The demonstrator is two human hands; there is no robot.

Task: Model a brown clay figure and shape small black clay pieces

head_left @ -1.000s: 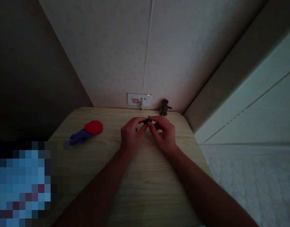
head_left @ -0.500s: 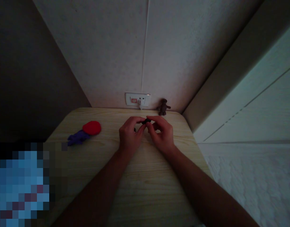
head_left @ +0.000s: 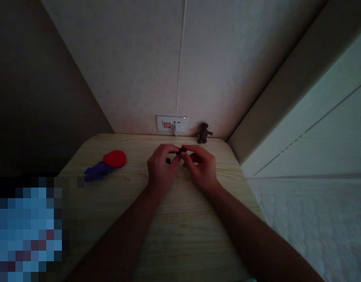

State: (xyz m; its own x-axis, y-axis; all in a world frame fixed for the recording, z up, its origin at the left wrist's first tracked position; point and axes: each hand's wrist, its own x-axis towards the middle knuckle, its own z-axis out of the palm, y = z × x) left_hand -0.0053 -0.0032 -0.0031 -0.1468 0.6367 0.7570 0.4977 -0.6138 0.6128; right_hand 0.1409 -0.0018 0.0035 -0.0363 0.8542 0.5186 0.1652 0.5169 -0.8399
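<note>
A small dark piece (head_left: 182,150) is pinched between the fingertips of both hands, above the far middle of the table; its kind is too small and dark to make out. My left hand (head_left: 162,164) grips it from the left with thumb and forefinger. From the right, my right hand (head_left: 201,164) grips the same piece, its other fingers curled. Another dark lump (head_left: 168,161) shows in the gap between my left thumb and fingers; I cannot tell whether it is held or lies on the table. A brown bear-like figure (head_left: 203,133) stands beyond my right hand.
On the table's left lie a flat red disc (head_left: 115,159) and a purple lumpy shape (head_left: 98,171), touching. The wooden table (head_left: 180,235) meets the wall, which has a socket (head_left: 165,124) with a plug in it. A white panel (head_left: 315,129) stands on the right.
Both hands stay nearly in place, with only slight finger shifts around the dark piece. The dark lump inside my left hand shows a little more now.
</note>
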